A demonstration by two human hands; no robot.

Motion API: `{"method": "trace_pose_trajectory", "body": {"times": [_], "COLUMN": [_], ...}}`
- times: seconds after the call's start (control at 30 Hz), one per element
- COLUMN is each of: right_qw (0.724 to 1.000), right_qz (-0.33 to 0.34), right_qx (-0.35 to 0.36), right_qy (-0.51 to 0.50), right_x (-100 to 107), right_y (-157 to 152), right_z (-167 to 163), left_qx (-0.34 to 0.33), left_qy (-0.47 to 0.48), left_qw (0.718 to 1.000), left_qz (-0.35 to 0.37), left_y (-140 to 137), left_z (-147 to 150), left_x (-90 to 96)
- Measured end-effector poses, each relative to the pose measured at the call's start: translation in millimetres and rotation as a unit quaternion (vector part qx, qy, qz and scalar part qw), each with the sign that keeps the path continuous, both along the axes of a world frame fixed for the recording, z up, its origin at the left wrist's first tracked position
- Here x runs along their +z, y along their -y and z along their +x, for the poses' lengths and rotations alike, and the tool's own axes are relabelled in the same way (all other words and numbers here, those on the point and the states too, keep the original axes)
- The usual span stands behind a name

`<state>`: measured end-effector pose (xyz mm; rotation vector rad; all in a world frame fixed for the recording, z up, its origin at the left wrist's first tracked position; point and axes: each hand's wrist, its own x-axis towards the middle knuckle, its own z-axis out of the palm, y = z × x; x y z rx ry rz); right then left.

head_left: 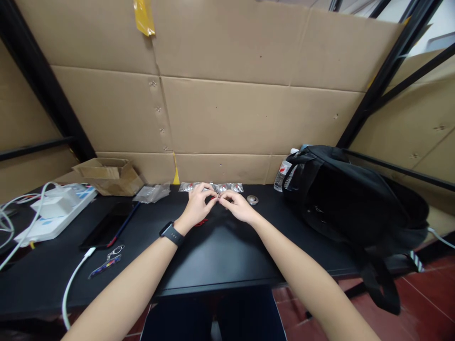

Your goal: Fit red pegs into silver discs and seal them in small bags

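Note:
My left hand (199, 203), with a dark watch (171, 233) on its wrist, meets my right hand (237, 204) above the far middle of the table. Thumb and fingers are pinched together on both sides, tip to tip. Whatever small thing lies between them is too tiny to make out. A red cord (201, 222) shows on the table under my left hand. Just behind the hands, small clear packets (234, 188) with something silvery and red in them lie in a row. A small round roll (252, 200), perhaps tape, rests right of my right hand.
To the right, a black backpack (355, 203) stands beside a water bottle (282, 175). At left are a power strip (57, 222), a phone (108, 225), a keychain (105, 266), an open cardboard box (110, 176) and plastic bags (152, 192). A cardboard wall (227, 118) closes the back.

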<state>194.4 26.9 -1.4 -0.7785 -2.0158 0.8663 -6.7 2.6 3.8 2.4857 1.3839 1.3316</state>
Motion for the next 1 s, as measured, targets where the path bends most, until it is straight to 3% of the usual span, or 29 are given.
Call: {"method": "trace_pose_trajectory", "body": {"times": [0.13,0.53,0.8,1.0], "right_qw": [0.999,0.993,0.993,0.994], "right_qz": [0.027,0.026,0.013,0.026], "right_qx": [-0.018,-0.11,-0.097,-0.093], "right_qy": [-0.003,-0.031,-0.061,-0.049], "right_x": [0.2,2.7,6.9,8.0], "right_y": [0.5,6.8,6.3,9.1], "right_z": [-0.4,-5.6,-2.4,-5.4], "left_qx": [-0.018,-0.049,-0.077,-0.058], "left_qy": [-0.002,-0.013,-0.003,-0.018], "left_qw": [1.0,0.998,0.996,0.998], "left_qz": [-0.004,-0.024,-0.033,-0.023], "left_y": [-0.1,-1.4,4.6,5.8], "left_z": [0.3,4.4,5.1,5.1], "left_x": [0.0,-4.2,0.7,3.7]}}
